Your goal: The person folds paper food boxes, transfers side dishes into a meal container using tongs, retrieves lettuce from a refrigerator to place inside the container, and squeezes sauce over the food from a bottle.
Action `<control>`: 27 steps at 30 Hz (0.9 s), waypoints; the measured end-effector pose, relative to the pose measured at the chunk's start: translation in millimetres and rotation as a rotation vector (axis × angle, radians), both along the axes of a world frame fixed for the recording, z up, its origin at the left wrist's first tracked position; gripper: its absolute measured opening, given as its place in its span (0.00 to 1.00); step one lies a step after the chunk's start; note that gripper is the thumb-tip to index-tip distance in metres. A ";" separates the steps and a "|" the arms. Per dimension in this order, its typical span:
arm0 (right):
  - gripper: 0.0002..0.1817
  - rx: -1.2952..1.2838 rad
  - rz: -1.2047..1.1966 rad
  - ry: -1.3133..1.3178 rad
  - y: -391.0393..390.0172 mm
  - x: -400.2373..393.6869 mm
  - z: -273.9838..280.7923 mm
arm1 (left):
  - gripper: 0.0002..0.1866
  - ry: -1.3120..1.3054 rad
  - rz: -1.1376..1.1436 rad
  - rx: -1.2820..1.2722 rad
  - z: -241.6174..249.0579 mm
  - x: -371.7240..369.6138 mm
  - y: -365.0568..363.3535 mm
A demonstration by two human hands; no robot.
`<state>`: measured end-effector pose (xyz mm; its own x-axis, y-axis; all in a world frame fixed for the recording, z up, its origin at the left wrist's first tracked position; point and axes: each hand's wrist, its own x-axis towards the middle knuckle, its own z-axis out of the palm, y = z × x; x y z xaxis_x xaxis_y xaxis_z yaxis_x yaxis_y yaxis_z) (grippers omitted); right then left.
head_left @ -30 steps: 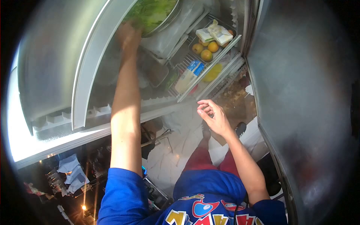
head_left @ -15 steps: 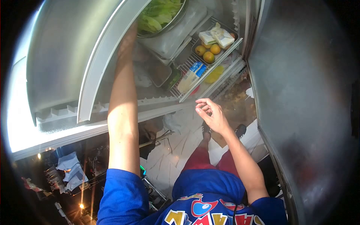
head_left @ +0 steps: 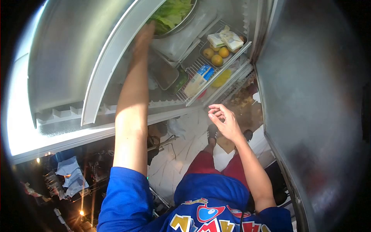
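Note:
My left hand (head_left: 143,38) reaches up into the open fridge and grips the left rim of a metal bowl (head_left: 187,18) filled with green lettuce (head_left: 171,12). The bowl rests on top of a clear lidded container (head_left: 184,35) on an upper shelf. My right hand (head_left: 227,121) hovers in front of the lower shelves with fingers loosely curled and apart, holding nothing.
A tray (head_left: 201,51) holds yellow fruits (head_left: 216,60) and wrapped packets (head_left: 226,38). Below it a blue-and-white carton (head_left: 198,80) lies on a wire shelf (head_left: 216,83). The open fridge door (head_left: 69,58) stands at left, a steel wall (head_left: 317,100) at right. A tiled floor (head_left: 181,158) lies below.
My left hand has shifted right and up along the bowl's rim. My right hand has drifted slightly right and down. The view has tilted a little.

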<state>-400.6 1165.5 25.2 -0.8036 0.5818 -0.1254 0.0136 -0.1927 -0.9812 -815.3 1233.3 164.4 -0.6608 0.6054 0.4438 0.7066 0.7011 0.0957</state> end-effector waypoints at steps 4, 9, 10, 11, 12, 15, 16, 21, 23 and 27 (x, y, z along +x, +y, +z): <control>0.16 -0.002 -0.018 0.014 0.8 -4.7 4.9 | 0.30 0.180 -0.128 -0.123 -13.8 -65.1 -0.3; 0.16 0.060 0.000 0.040 18.9 -17.3 13.2 | 0.30 -0.126 -0.249 0.122 10.4 -69.3 -14.8; 0.16 0.070 -0.001 0.042 24.8 -20.6 16.7 | 0.30 -0.265 -0.253 0.194 17.0 -65.6 -12.2; 0.16 0.077 -0.008 0.052 29.8 -23.8 19.8 | 0.30 -0.385 -0.256 0.248 22.7 -58.9 -10.3; 0.16 0.082 -0.014 0.061 34.4 -26.4 22.8 | 0.30 -0.471 -0.264 0.255 29.2 -48.8 -7.1; 0.17 0.088 -0.053 0.089 46.0 -28.4 29.8 | 0.31 -0.644 -0.289 0.196 49.8 0.2 2.9; 0.17 0.079 -0.064 0.095 48.8 -28.3 30.2 | 0.31 -0.659 -0.303 0.147 58.8 32.5 -2.5; 0.17 0.039 -0.095 0.074 50.0 -12.9 23.5 | 0.27 -0.785 -0.345 0.114 80.5 121.2 -8.9; 0.17 -0.202 -0.113 0.078 30.1 11.3 12.1 | 0.26 -0.871 -0.392 0.187 68.6 138.6 -17.6; 0.15 -0.535 -0.274 -0.121 -56.2 128.0 -42.8 | 0.27 -1.295 -0.380 0.337 -0.7 203.3 -63.2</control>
<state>-272.6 1109.3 -17.5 -0.5959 0.5964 -0.5378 -0.0009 -0.6702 -0.7422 -612.0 1170.1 163.7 -0.5298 0.8262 -0.1917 0.1265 0.3004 0.9454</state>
